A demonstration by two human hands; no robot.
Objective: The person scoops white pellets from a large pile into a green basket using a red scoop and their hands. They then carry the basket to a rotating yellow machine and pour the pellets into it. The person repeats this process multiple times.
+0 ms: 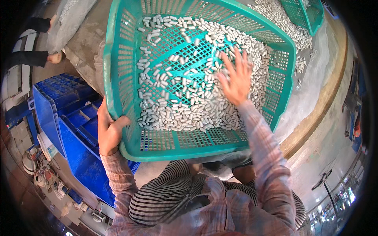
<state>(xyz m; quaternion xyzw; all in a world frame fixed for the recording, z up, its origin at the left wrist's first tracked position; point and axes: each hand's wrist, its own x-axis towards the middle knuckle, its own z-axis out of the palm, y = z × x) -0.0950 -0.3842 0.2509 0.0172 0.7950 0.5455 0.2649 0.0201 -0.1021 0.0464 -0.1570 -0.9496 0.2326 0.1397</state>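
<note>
A large green plastic basket (pixel 212 151) with lattice walls and floor is in front of me, tilted slightly. Many small whitish, capsule-shaped pieces (pixel 177 116) lie in it, thickest along the near and right sides, with bare lattice showing in the middle. My left hand (pixel 109 131) grips the basket's left rim near its front corner, the thumb hooked over the edge. Over the pieces at the right of the basket, my right hand (pixel 236 80) is spread, fingers apart and a little blurred; its palm side is hidden.
Blue plastic crates (pixel 78 129) stand left of the basket. More whitish pieces (pixel 281 23) lie on translucent sheeting at the far right, beside a second green basket (pixel 314 17). Another person's bare foot (pixel 55 58) and dark trouser legs show at the far left. A curved ledge (pixel 315 122) runs along the right.
</note>
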